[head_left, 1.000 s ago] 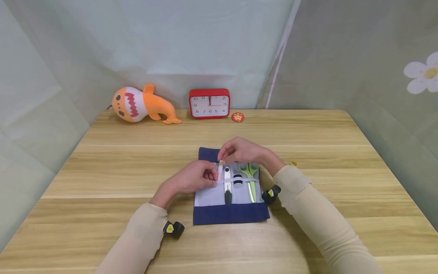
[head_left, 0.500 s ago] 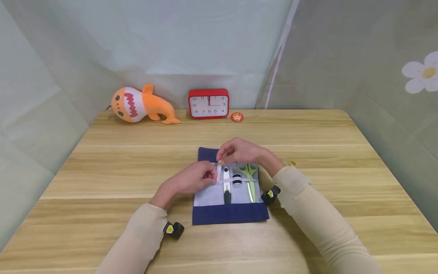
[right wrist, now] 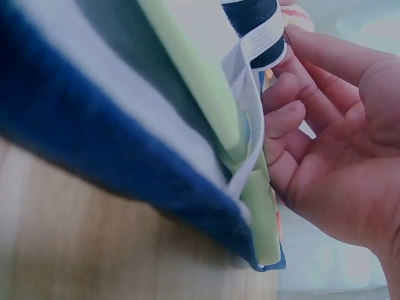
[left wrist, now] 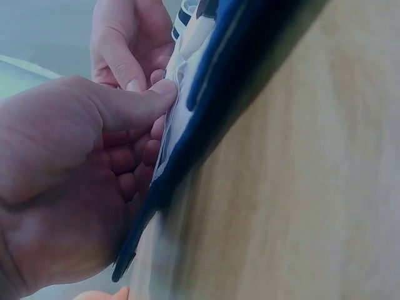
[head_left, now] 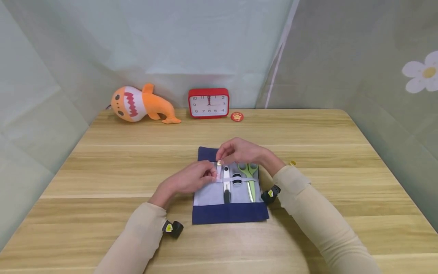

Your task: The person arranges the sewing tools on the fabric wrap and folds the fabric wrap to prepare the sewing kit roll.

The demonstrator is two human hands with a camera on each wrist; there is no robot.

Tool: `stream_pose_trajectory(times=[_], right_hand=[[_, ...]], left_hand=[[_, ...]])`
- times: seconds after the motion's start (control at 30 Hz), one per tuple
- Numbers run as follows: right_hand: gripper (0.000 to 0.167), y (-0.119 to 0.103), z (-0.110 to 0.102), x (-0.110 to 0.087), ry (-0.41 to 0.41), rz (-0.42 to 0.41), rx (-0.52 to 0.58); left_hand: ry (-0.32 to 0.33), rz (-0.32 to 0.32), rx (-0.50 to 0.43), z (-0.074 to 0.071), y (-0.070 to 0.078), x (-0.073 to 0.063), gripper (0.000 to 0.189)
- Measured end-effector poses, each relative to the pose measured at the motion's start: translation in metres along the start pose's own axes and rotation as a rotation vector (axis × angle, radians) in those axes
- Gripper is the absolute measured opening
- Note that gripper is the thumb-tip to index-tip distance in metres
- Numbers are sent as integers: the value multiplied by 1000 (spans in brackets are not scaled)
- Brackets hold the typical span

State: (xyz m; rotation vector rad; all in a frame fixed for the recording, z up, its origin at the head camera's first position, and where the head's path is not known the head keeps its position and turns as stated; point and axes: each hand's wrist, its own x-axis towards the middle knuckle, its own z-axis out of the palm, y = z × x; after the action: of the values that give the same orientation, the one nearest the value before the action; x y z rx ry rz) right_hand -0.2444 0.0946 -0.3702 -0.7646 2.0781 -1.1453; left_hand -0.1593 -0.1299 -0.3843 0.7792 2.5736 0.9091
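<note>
Just between both hands (head_left: 193, 177) (head_left: 241, 150): pale strip (head_left: 219, 171)

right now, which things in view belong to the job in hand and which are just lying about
Job, apparently: cloth pouch, elastic band, white strip, white tool, thread, scissors

Just lying about: toy shark, clock, badge, perhaps the yellow ring

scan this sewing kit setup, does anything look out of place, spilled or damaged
One small yellow ring-shaped item looks stray: it lies loose on the table, right of the fabric roll, while the scissors and black spool sit under the elastic band. No spill or damage shows.
</note>
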Motion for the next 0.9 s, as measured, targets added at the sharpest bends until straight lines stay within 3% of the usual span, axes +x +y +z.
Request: stream_pose_trajectory(times=[0.63,0.9], right_hand=[[23,-10,11,-4,-27,37,-69],[27,-9,12,-3,-24,58,-39]], left_hand=[[-2,-40,19,1,3,2,3],[17,-31,22,2,2,3,4]])
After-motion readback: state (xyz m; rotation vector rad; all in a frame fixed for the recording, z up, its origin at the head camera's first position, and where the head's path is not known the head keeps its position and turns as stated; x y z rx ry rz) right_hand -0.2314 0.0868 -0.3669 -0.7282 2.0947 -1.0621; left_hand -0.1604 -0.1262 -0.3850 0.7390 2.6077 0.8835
